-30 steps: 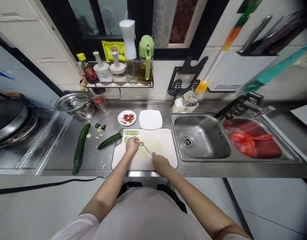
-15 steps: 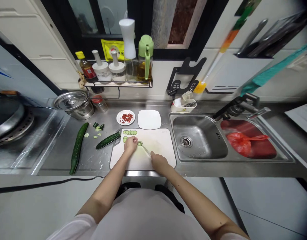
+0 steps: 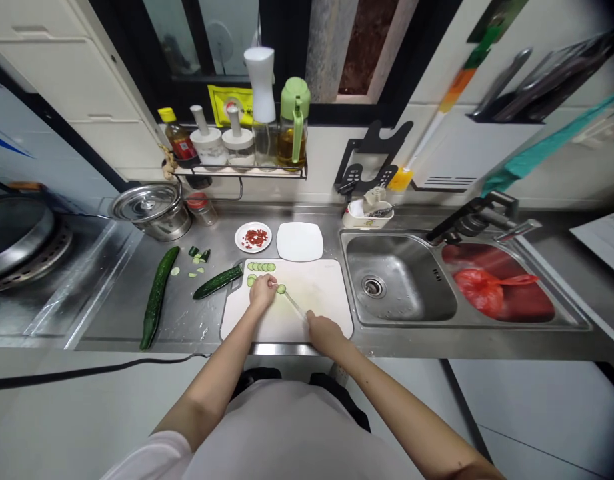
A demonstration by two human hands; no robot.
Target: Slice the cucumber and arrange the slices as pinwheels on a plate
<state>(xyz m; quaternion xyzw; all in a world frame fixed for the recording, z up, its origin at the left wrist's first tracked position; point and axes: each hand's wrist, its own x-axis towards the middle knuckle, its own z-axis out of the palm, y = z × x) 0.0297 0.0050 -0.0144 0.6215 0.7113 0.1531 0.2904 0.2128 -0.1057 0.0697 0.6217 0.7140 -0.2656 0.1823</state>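
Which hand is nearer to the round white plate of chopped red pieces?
Left. The left hand is in front of the plate, over the cutting board's left half; the right hand, holding the knife, is farther off, by the board's front right corner.

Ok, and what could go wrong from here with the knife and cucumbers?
The left hand is close to the knife in the right hand, so a slip might nick it. The cucumber slice by the knife's tip could drop or stick. The shorter cucumber, one end at the cutting board's left edge, might roll if nudged.
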